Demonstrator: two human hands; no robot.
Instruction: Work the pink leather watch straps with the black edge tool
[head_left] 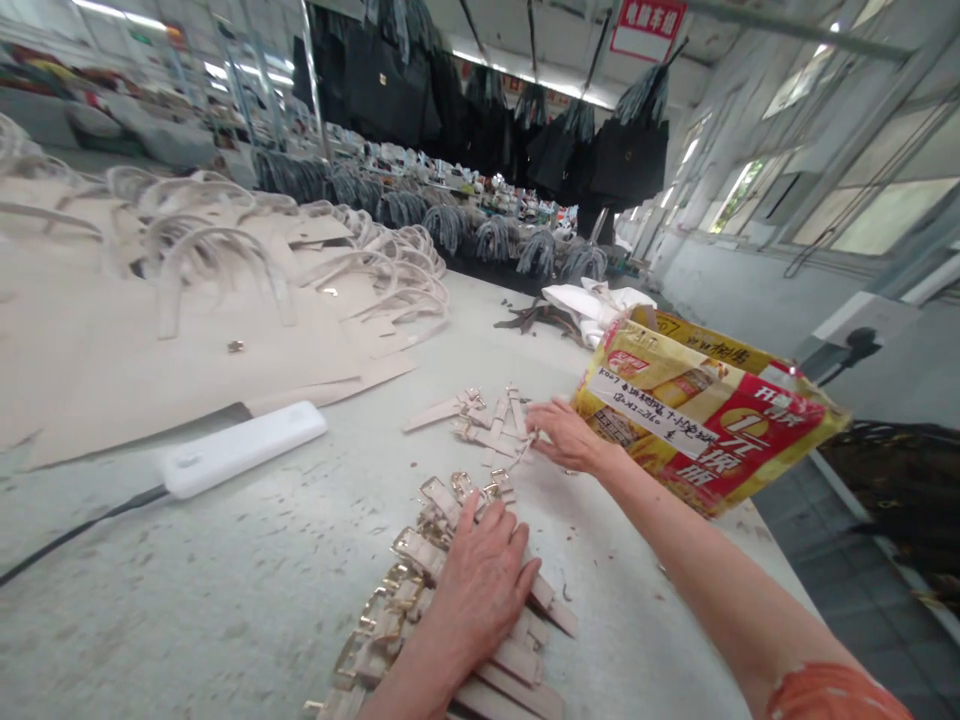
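Observation:
My left hand lies flat, fingers stretched out, on a row of beige strap tabs with gold buckles stacked along the near part of the grey table. My right hand reaches further out to a small loose pile of the same beige tabs. Its fingers are curled and pinch one tab at the pile's right edge.
A yellow and red cardboard box stands at the table's right edge, just beyond my right hand. A white block with a black cable lies to the left. Beige bag panels with handles cover the far left. Black bags hang behind.

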